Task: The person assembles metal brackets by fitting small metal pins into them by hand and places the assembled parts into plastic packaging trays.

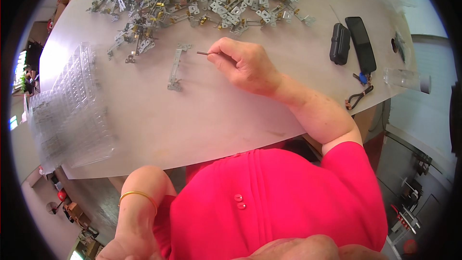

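Note:
Above the table, my right hand (245,65) pinches a thin dark rod (202,53) between thumb and fingertips, its tip pointing left. Just left of that tip lies one long silver metal bracket (176,70), apart from the others and not touched by my hand. My left hand (129,248) is down at the lower left picture edge, off the table, below a gold bangle on the forearm. Its fingers are cut off by the frame.
Many silver metal brackets with brass-coloured bits (202,0) are heaped at the far side. Stacked clear plastic trays (72,110) occupy the left. On the right are a black case (340,44), a phone (361,43), a keyring loop (358,97) and a clear bottle (406,80) near the table edge.

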Tool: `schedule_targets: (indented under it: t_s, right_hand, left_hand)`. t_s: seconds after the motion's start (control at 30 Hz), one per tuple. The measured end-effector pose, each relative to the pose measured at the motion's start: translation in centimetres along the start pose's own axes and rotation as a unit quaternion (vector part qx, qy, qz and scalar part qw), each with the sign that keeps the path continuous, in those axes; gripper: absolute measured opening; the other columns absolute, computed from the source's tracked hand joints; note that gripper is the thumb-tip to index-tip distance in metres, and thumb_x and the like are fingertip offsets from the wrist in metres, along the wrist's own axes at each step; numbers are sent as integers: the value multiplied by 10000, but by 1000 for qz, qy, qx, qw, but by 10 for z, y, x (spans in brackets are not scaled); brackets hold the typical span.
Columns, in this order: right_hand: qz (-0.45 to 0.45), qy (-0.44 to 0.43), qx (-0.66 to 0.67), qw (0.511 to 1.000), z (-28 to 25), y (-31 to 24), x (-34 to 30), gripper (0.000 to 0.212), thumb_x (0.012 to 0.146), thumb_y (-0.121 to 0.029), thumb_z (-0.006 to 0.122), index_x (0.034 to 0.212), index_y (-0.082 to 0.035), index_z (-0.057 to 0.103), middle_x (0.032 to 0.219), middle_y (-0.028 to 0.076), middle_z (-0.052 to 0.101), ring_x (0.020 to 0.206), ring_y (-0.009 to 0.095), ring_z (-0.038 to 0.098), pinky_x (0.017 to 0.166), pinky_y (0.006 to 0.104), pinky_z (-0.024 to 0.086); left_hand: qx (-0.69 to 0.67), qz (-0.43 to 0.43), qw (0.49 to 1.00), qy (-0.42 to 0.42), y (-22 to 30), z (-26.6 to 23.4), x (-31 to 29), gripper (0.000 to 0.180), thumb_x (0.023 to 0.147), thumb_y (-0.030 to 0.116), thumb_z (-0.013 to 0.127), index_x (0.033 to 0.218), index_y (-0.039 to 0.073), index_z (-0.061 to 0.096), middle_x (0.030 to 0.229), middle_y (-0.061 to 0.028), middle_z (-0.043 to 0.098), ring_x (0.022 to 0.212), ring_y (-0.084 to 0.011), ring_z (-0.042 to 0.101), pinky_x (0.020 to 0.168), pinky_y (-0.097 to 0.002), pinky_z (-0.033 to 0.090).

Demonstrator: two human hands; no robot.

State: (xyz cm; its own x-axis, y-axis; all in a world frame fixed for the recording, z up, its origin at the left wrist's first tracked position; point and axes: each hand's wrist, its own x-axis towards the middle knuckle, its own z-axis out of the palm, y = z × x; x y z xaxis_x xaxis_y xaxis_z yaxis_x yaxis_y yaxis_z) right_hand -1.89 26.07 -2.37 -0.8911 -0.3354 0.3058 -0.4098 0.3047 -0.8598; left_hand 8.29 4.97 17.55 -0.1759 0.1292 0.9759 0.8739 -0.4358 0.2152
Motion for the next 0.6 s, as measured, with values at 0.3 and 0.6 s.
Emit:
schedule_targets:
  t_s: [0.3, 0.6]
  right_hand:
    - [10, 11, -14, 1000, 1, 1, 0, 67, 910, -143, 684, 897, -96, 638, 707, 89, 660, 614, 265, 646, 555, 370, 493]
    - [-4, 0, -1, 1000, 6, -8, 4, 62, 907, -132, 687, 897, -97, 636, 708, 79, 664, 622, 259, 651, 564, 366, 494]
  left_hand:
    - [-279, -202, 938, 45, 34, 0, 4, 293, 1032, 171, 382, 748, 143, 448, 672, -26, 421, 463, -161, 449, 359, -335, 280]
    - [508, 127, 852, 13, 27, 8, 1, 131, 986, 136, 590, 874, 76, 618, 673, 0, 524, 484, -88, 462, 386, -221, 355]
